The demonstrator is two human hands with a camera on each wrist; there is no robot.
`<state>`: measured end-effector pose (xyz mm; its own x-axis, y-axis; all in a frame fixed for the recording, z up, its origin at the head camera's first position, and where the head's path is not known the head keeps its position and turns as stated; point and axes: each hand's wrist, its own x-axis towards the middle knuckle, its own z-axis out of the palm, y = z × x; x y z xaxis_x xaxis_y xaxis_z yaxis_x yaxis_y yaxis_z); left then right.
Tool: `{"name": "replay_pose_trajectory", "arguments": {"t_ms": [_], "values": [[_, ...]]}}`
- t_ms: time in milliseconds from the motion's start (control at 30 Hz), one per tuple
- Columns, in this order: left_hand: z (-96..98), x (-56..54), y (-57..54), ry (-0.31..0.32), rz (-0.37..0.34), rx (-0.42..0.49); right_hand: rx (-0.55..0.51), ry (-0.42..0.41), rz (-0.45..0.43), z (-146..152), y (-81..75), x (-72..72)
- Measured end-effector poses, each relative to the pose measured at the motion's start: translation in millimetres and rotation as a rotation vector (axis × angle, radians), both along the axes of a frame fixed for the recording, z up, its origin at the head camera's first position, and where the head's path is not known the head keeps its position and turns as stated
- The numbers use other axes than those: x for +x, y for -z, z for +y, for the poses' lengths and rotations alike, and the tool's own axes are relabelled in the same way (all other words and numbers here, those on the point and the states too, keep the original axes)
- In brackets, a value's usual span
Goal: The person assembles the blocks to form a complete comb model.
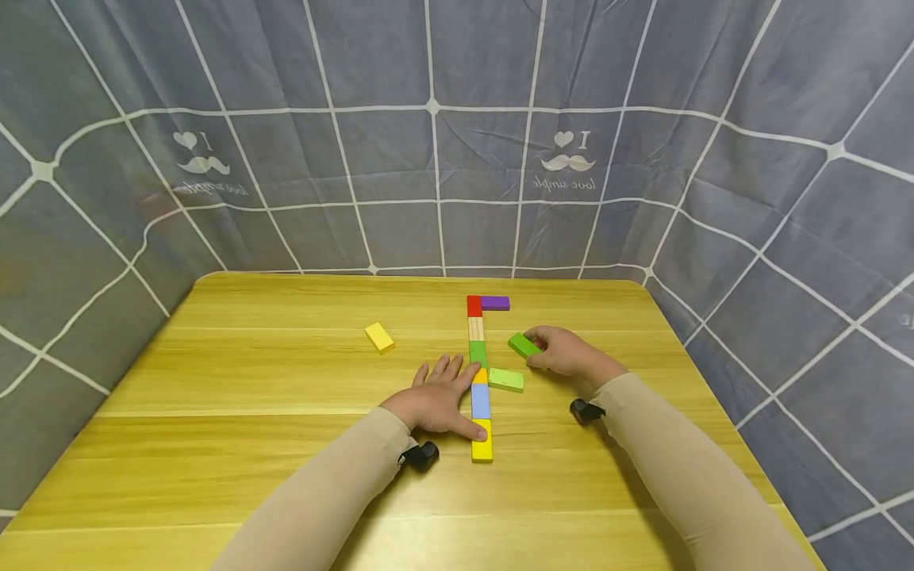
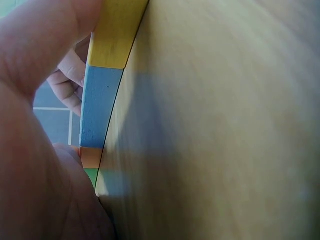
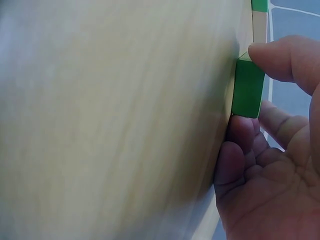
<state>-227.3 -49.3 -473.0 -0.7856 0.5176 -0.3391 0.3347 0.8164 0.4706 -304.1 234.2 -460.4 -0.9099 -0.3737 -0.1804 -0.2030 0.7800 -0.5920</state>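
A column of blocks runs away from the front: yellow (image 1: 481, 450), light blue (image 1: 481, 401), orange (image 1: 480, 376), green (image 1: 477, 352), plain wood (image 1: 475, 328) and red (image 1: 474, 306). My left hand (image 1: 439, 400) lies along its left side with fingers spread. Its thumb touches the yellow block, and the index finger reaches over to where orange meets green. To the right of the column, my right hand (image 1: 567, 355) pinches a separate green block (image 3: 248, 89) between thumb and fingers, close to the table. A light green block (image 1: 506, 380) juts rightward beside the orange one.
A purple block (image 1: 496, 303) extends right from the red one. Off to the left, a loose yellow block (image 1: 380, 338) lies at an angle. The wooden table (image 1: 250, 373) is backed by a grey curtain (image 1: 385, 159) with white lines, which also hangs at both sides.
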Motion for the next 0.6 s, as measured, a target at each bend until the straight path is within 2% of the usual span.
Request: {"name": "replay_pose_trajectory", "arguments": {"t_ms": [333,600], "values": [[-0.6,4.4,-6.9,0.002,-0.011,0.01,-0.004,0.0,-0.007,2.7,1.8,-0.7],[-0.3,2.7,-5.2,0.003,0.001,-0.001,0.01,-0.008,-0.002,2.9,-2.7,-1.5]]}}
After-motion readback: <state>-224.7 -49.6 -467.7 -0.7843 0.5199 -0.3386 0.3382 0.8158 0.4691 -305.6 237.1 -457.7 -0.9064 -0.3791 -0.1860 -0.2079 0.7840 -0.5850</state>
